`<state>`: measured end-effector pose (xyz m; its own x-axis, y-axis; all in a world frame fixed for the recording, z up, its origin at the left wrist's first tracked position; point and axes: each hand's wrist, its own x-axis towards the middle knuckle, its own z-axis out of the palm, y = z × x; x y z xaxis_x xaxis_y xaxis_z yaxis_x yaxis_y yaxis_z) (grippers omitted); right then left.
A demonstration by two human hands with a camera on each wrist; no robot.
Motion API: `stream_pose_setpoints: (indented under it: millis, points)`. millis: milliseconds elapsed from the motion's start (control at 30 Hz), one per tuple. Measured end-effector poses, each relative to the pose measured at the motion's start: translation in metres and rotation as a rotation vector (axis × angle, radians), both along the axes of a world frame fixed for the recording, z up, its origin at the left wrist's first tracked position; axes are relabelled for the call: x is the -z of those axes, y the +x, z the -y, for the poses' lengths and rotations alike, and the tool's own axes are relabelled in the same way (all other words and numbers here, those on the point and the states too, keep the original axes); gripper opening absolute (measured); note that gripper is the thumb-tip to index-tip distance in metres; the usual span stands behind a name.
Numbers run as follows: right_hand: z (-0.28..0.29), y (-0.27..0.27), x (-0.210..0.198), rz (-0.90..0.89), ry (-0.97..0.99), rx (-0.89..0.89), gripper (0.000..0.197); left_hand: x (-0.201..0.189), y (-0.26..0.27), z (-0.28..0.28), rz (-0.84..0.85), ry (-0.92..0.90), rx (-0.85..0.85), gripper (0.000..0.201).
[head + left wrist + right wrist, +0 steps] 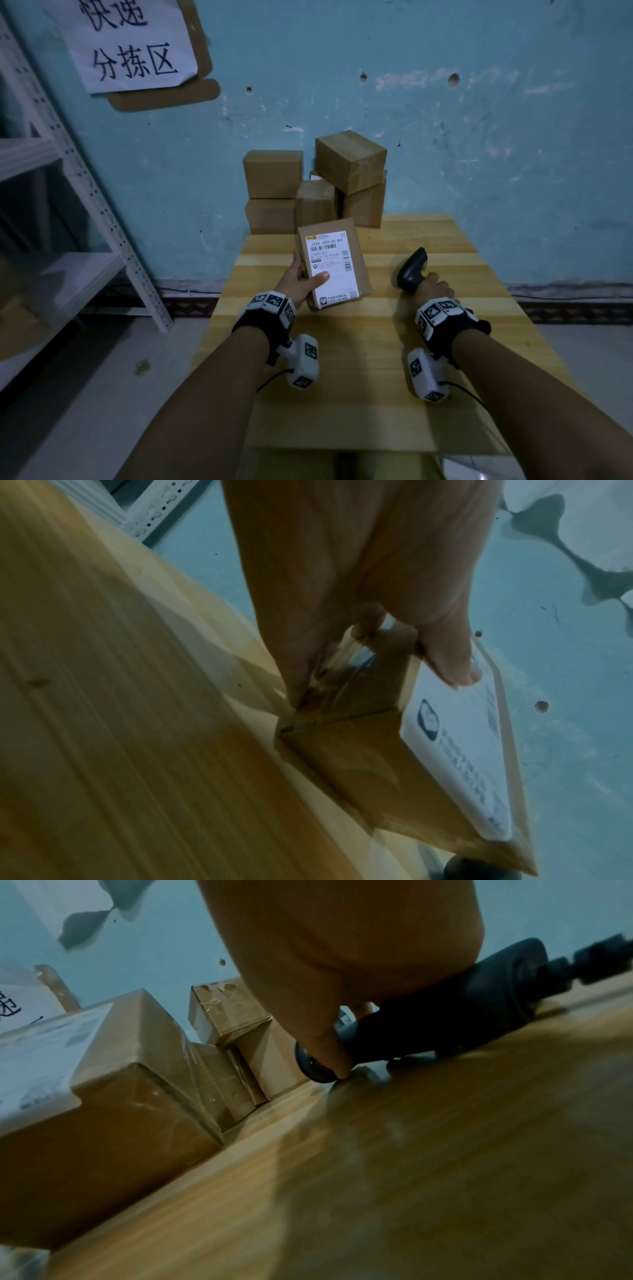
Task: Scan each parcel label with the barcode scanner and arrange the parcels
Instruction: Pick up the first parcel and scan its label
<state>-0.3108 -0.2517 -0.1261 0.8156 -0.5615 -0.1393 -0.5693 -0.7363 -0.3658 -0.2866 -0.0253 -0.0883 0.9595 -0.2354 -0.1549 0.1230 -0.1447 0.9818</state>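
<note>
Six parcels show in the head view. Five form a stack at 12 o'clock on the table, against the blue wall: two piled at 11 o'clock, one standing in the middle, and two piled at 1 o'clock, the top one tilted. The sixth, the parcel, sits near the table's centre, just in front of the stack. Its one white label faces up and carries barcodes.

The left hand grips this parcel from its 9 o'clock side: the thumb lies flat on the label and the fingers curl round the side and beneath. In the left wrist view the near bottom corner meets the table while the rest tilts up.

There is one scanner, black, at 3 o'clock of the parcel and apart from it. The right hand is closed round its handle, with a finger reaching down along the head. In the right wrist view the scanner lies low over the table; whether it touches I cannot tell.

One paper sign hangs on the wall at 10 o'clock, and one white rack stands at 9 o'clock.
</note>
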Motion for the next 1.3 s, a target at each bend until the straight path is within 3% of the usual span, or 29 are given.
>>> stream_pose_setpoints:
  millis: [200,367,667,833,1100,1300]
  points:
    - [-0.005,0.001,0.002,-0.037,0.036,-0.012,0.042,-0.001,-0.002,0.0,-0.038,0.016,0.013,0.077]
    - [-0.008,-0.001,-0.001,0.032,0.11,0.003,0.042,-0.001,-0.003,-0.001,-0.057,0.03,0.019,0.078]
    - [-0.018,-0.02,-0.023,0.393,0.382,-0.048,0.042,0.001,-0.002,0.001,-0.064,-0.011,0.001,0.07]
    - [-0.039,-0.025,-0.028,0.624,0.67,-0.075,0.02,0.004,0.001,0.002,-0.072,-0.009,-0.016,0.084]
    - [-0.067,-0.036,-0.038,0.636,0.877,-0.206,0.018,0.005,0.0,0.004,-0.041,0.017,-0.035,0.087]
    - [-0.082,-0.046,-0.039,0.599,0.865,-0.319,0.026,0.006,0.0,0.005,-0.041,-0.015,-0.056,0.09]
